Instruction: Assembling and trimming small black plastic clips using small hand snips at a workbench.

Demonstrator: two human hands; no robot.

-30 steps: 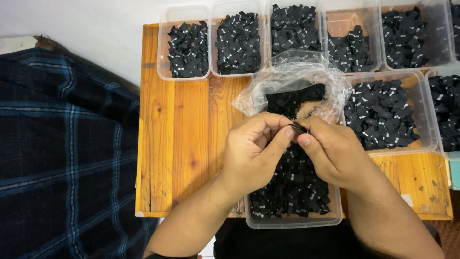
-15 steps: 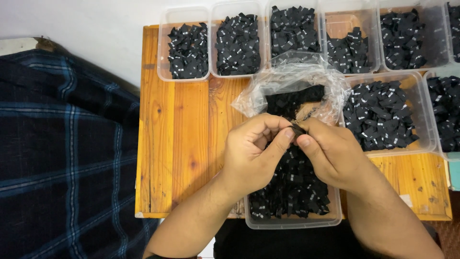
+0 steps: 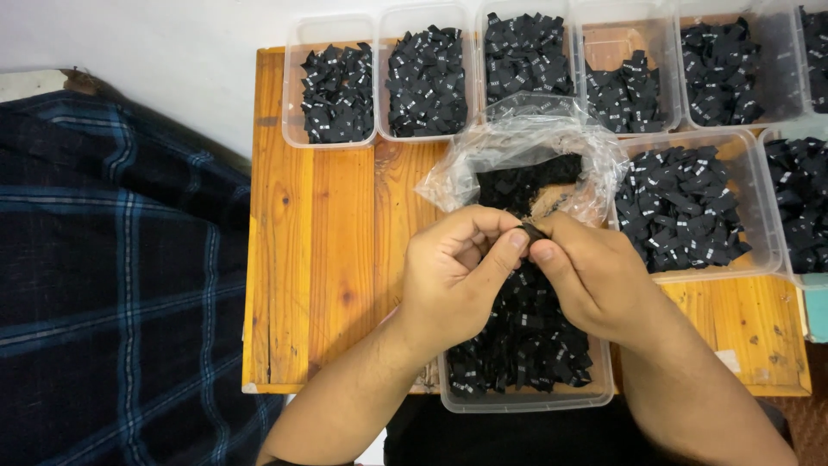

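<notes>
My left hand [image 3: 457,276] and my right hand [image 3: 595,280] meet at the fingertips over the table's middle, both pinching one small black fabric label [image 3: 533,231]. Under them stands a clear plastic tub [image 3: 526,399] full of the same black labels with small white marks. Just behind my hands lies an open clear plastic bag [image 3: 526,151] holding more black labels.
A wooden table [image 3: 319,259] carries several clear tubs of black labels: a row along the far edge [image 3: 338,95] and larger ones at the right [image 3: 690,207]. A dark blue plaid cloth [image 3: 112,285] lies to the left of the table.
</notes>
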